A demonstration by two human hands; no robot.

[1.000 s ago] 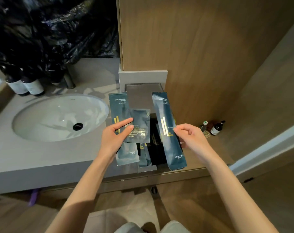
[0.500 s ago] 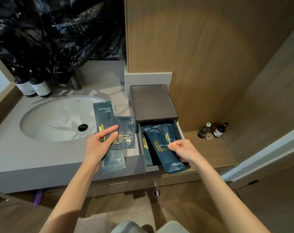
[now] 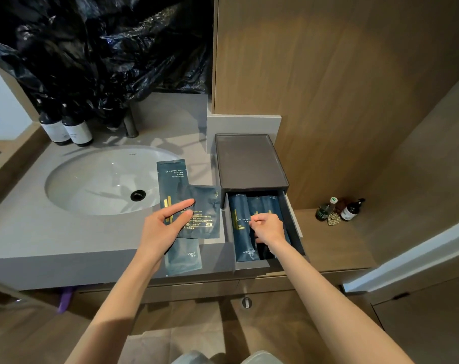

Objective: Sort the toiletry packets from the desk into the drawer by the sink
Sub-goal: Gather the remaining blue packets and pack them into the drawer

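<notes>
Nearest to us, two bare forearms reach out over a wood-toned floor and the cabinet front under the counter. Our left hand [image 3: 165, 227] holds a fan of dark teal packets above the counter edge, thumb pressed on top and fingers behind: a tall packet [image 3: 172, 185] printed "MODERN LIGHT LUXURY", a squarer packet [image 3: 206, 211] overlapping it, and a paler one marked "COMB" [image 3: 183, 256] hanging below the hand. Our right hand [image 3: 268, 227] is down inside the open drawer [image 3: 294, 224], fingers curled loosely on the packets lying there; we cannot tell whether it grips one or only presses it flat. A long dental kit packet [image 3: 241, 227] lies lengthwise along the drawer's left side, with another beside it partly under the hand.

The drawer slides out of a dark grey box [image 3: 250, 161] with a tray-like top, standing on the grey counter [image 3: 52, 232] just right of the white oval sink [image 3: 99, 179]. To the right, on a lower wooden ledge, stand a few small bottles [image 3: 338, 210].

Farther back, two dark bottles [image 3: 68, 127] with pale labels stand behind the basin beside a dark faucet base. Crumpled black plastic [image 3: 105, 48] hangs above them, and a tall wood panel [image 3: 315, 74] rises behind the box.
</notes>
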